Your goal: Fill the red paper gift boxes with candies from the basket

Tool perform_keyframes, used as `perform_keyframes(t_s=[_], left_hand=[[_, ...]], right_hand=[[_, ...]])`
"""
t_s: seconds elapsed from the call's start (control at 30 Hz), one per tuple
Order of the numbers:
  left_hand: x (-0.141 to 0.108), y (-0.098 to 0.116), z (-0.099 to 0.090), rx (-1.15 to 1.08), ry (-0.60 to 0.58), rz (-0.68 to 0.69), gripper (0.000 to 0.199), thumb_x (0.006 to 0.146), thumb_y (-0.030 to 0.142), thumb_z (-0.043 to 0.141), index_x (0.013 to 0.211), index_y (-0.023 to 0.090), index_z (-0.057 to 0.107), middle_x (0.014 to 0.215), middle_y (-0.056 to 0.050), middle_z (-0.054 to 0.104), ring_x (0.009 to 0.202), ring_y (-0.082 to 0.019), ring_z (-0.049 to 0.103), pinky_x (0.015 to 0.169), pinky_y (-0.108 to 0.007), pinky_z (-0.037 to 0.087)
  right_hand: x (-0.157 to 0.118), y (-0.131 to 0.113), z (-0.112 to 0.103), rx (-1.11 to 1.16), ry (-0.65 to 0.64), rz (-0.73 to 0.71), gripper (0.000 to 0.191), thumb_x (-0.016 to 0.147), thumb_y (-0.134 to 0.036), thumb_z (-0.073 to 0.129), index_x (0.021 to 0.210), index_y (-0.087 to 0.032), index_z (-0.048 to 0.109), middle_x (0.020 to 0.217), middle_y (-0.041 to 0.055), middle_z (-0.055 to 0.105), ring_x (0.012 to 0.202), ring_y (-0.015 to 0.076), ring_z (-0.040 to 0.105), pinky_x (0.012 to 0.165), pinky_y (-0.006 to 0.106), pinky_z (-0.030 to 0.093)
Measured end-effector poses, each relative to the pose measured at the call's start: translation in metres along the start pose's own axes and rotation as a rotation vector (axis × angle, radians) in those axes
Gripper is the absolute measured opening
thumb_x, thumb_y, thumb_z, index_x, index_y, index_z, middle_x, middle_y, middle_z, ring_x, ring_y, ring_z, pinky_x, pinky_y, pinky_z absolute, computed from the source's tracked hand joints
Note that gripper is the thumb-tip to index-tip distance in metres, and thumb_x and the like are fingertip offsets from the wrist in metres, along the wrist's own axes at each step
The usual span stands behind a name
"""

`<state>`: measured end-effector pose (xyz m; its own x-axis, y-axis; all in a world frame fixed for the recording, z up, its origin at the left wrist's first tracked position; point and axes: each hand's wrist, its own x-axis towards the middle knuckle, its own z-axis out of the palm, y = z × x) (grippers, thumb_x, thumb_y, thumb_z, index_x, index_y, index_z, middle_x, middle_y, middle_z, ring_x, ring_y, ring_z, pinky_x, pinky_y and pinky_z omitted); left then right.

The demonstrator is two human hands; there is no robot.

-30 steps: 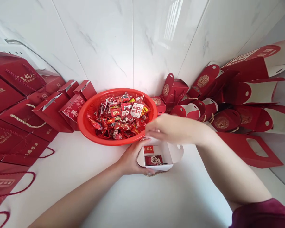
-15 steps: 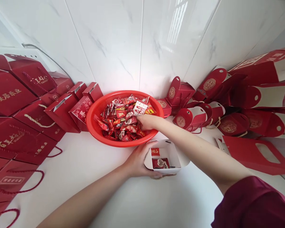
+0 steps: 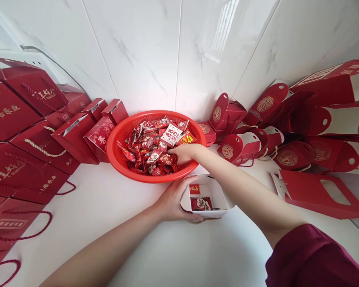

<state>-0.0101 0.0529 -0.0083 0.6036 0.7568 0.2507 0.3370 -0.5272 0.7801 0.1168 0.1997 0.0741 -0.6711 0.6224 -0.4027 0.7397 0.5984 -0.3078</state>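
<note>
My left hand [image 3: 174, 199] grips the side of a small open box [image 3: 217, 214], white inside, its thumb and fingers around the left wall. Inside lie a bright red wrapped candy [image 3: 194, 189] and a dark red candy packet [image 3: 201, 203]. My right hand [image 3: 185, 154] reaches over the box into a red plastic basket [image 3: 116, 162] heaped with wrapped candies [image 3: 152, 144]. Its fingers are curled down among the wrappers at the right of the heap; their tips, and anything they hold, are hidden. A white square packet [image 3: 171, 134] with red print lies on top, beyond this hand.
Closed red gift boxes [image 3: 26, 167] with rope handles are stacked on the left of the white tabletop [image 3: 113, 223]. On the right stand several open red boxes [image 3: 241, 148] and a red box with a cutout [image 3: 323, 193]. A tiled wall [image 3: 146, 52] rises behind.
My right hand has shifted slightly left within the candies, and some wrappers around it have moved. The white packet appears turned and more exposed. My left hand keeps hold of the box.
</note>
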Motion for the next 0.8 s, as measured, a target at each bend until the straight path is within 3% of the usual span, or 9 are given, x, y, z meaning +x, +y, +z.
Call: perform_keyframes(t_s=[0.1,0.2,0.23,0.3,0.4,0.47,0.57,0.67,0.8], left_hand=[[0.0,-0.001,0.001,0.004,-0.001,-0.007,0.11,0.054,0.062,0.086,0.144,0.028,0.034,0.143,-0.011,0.047,0.131,-0.033,0.047,0.11,-0.047,0.041],[-0.001,-0.002,0.001,0.003,0.001,0.004,0.11,0.054,0.061,0.086,0.145,0.028,0.033,0.144,-0.011,0.046,0.132,-0.033,0.046,0.11,-0.047,0.04],[-0.001,-0.002,0.001,0.001,0.001,0.006,0.11,0.054,0.061,0.086,0.144,0.028,0.033,0.145,-0.011,0.045,0.133,-0.033,0.045,0.111,-0.047,0.04],[-0.001,-0.002,0.001,0.002,0.003,0.002,0.11,0.054,0.061,0.086,0.145,0.028,0.033,0.146,-0.011,0.044,0.134,-0.033,0.044,0.111,-0.047,0.039],[-0.001,-0.001,0.001,0.007,0.006,0.0,0.11,0.055,0.062,0.085,0.145,0.028,0.033,0.145,-0.011,0.045,0.133,-0.033,0.045,0.111,-0.047,0.039],[0.0,0.0,0.001,0.001,0.003,0.011,0.109,0.055,0.062,0.085,0.144,0.029,0.033,0.144,-0.011,0.046,0.131,-0.032,0.047,0.11,-0.046,0.04],[0.0,0.0,0.001,-0.006,0.001,0.018,0.109,0.055,0.061,0.085,0.145,0.029,0.032,0.143,-0.01,0.047,0.13,-0.032,0.048,0.11,-0.046,0.041],[0.0,-0.001,0.001,-0.002,0.002,0.015,0.11,0.054,0.06,0.086,0.145,0.029,0.032,0.143,-0.011,0.045,0.131,-0.033,0.047,0.109,-0.047,0.041],[0.0,0.0,0.0,-0.005,-0.004,-0.003,0.11,0.054,0.058,0.087,0.145,0.028,0.032,0.143,-0.012,0.045,0.131,-0.035,0.046,0.109,-0.049,0.041]], right_hand=[[-0.003,-0.002,-0.002,0.138,-0.094,-0.103,0.052,0.083,-0.053,0.062,0.125,-0.021,0.063,0.105,0.0088,0.074,0.085,0.0232,0.071,0.074,0.029,0.054],[-0.004,-0.002,-0.005,0.489,-0.039,-0.208,0.061,0.098,-0.064,0.026,0.139,-0.025,0.048,0.106,0.0075,0.074,0.079,0.0169,0.07,0.071,0.027,0.055],[-0.004,-0.001,-0.006,0.615,0.0,-0.233,0.06,0.1,-0.061,0.02,0.142,-0.026,0.043,0.113,0.0082,0.072,0.083,0.0163,0.07,0.073,0.027,0.056],[-0.002,0.0,-0.007,0.741,0.055,-0.239,0.05,0.103,-0.05,0.023,0.137,-0.024,0.049,0.126,0.0092,0.067,0.097,0.0167,0.069,0.079,0.027,0.055],[0.002,0.002,-0.005,0.627,0.074,-0.177,0.029,0.097,-0.029,0.043,0.114,-0.017,0.064,0.129,0.0086,0.065,0.11,0.019,0.064,0.085,0.026,0.053],[0.006,0.002,-0.003,0.551,0.098,-0.148,0.025,0.089,-0.018,0.051,0.109,-0.015,0.066,0.125,0.0087,0.066,0.111,0.0211,0.062,0.09,0.028,0.05],[0.008,0.001,-0.001,0.446,0.094,-0.114,0.035,0.079,-0.01,0.056,0.112,-0.013,0.066,0.126,0.0109,0.065,0.112,0.0247,0.06,0.097,0.032,0.046],[0.003,-0.001,-0.003,0.373,-0.006,-0.105,0.059,0.066,-0.008,0.063,0.125,-0.016,0.064,0.136,0.0112,0.06,0.113,0.0279,0.061,0.093,0.032,0.049],[-0.006,-0.004,-0.006,0.315,-0.188,-0.138,0.087,0.063,-0.013,0.063,0.147,-0.025,0.044,0.147,0.0085,0.051,0.108,0.0258,0.066,0.083,0.03,0.053]])
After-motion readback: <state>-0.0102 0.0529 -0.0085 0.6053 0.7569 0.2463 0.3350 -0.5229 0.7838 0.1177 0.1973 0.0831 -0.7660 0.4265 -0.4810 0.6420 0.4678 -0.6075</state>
